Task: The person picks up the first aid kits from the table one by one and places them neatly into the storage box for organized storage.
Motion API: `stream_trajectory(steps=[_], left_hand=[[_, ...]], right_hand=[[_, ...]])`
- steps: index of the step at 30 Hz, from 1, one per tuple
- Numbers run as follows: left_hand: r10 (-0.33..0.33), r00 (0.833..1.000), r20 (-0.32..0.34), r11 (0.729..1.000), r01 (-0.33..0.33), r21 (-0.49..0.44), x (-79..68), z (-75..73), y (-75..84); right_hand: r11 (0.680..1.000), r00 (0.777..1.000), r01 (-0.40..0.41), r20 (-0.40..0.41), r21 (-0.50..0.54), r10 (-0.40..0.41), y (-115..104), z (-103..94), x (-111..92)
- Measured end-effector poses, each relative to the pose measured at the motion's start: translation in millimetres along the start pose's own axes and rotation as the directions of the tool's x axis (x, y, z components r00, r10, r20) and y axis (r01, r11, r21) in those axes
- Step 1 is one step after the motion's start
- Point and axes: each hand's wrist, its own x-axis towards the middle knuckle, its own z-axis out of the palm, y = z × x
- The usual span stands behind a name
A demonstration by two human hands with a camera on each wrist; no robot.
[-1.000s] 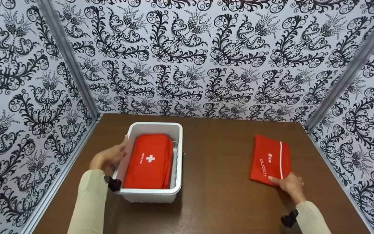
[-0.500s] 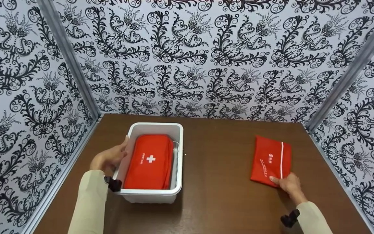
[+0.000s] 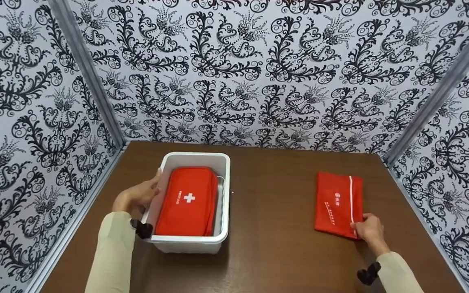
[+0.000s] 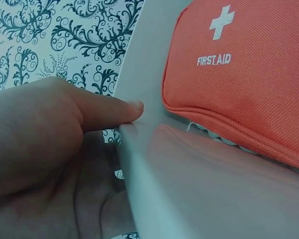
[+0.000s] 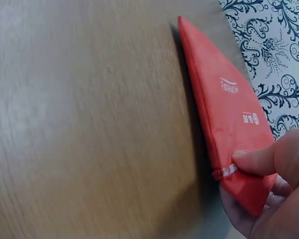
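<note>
At the left stands a white plastic bin (image 3: 189,239) holding a red first aid bag (image 3: 196,183) with a white cross. My left hand (image 3: 139,196) grips the bin's left wall; in the left wrist view the thumb of this hand (image 4: 55,144) lies on the rim, its fingers outside. On the right is a flat red fabric pouch (image 3: 332,199) with a white stripe and small print. Its near right corner is pinched by my right hand (image 3: 371,231). In the right wrist view the thumb lies on top of the pouch (image 5: 214,94), with fingers beneath.
Something pale with a ridged edge (image 3: 219,205) shows beside the first aid bag inside the bin. The brown tabletop (image 3: 273,203) lies between bin and pouch. Patterned panels (image 3: 234,73) enclose the table at the back and sides.
My right hand has slid right along the pouch to its near right corner, its thumb now past the white stripe. The pouch has turned slightly. The left hand and bin hold still.
</note>
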Motion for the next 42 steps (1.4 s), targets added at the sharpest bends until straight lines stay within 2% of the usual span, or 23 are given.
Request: stream_trajectory(steps=[5,8,13,15,17,22,32,35,42], left_hand=[[-0.072,0.996,0.044,0.977,0.08,-0.196,-0.3,3.3,3.2],[-0.09,0.994,0.057,0.965,0.101,-0.243,-0.4,3.6,4.4],[-0.07,0.996,0.061,0.985,0.079,-0.154,-3.2,-1.1,3.9],[-0.049,0.997,0.056,0.995,0.054,-0.088,-4.2,-2.5,2.9],[-0.044,0.997,0.056,0.996,0.048,-0.071,-4.8,-2.9,2.6],[-0.069,0.996,0.052,0.993,0.074,-0.088,-4.6,-1.9,3.1],[-0.117,0.991,0.058,0.981,0.124,-0.147,-1.5,0.3,2.0],[-0.124,0.99,0.062,0.976,0.133,-0.171,-1.3,0.3,2.8],[-0.124,0.99,0.065,0.979,0.133,-0.156,-1.5,1.2,5.3]], right_hand=[[1.0,1.0,-0.012,-0.019,0.002,0.012,-5,-1.1,-1],[1.0,1.0,-0.018,-0.022,-0.006,0.018,-8,-0.7,-1],[1.0,1.0,0.005,-0.026,0.004,-0.005,-17,-0.4,0],[1.0,1.0,0.013,-0.028,0.016,-0.013,-19,-0.7,1],[1.0,0.999,0.021,-0.035,0.024,-0.02,-21,-0.8,0],[0.998,0.996,0.052,-0.079,0.033,-0.05,-22,-1.0,-3],[0.989,0.99,0.081,-0.125,0.127,-0.065,-33,-0.7,-8],[0.987,0.986,0.094,-0.148,0.131,-0.074,-37,-0.5,-10],[0.987,0.975,0.114,-0.204,0.11,-0.09,-44,0.0,-14]])
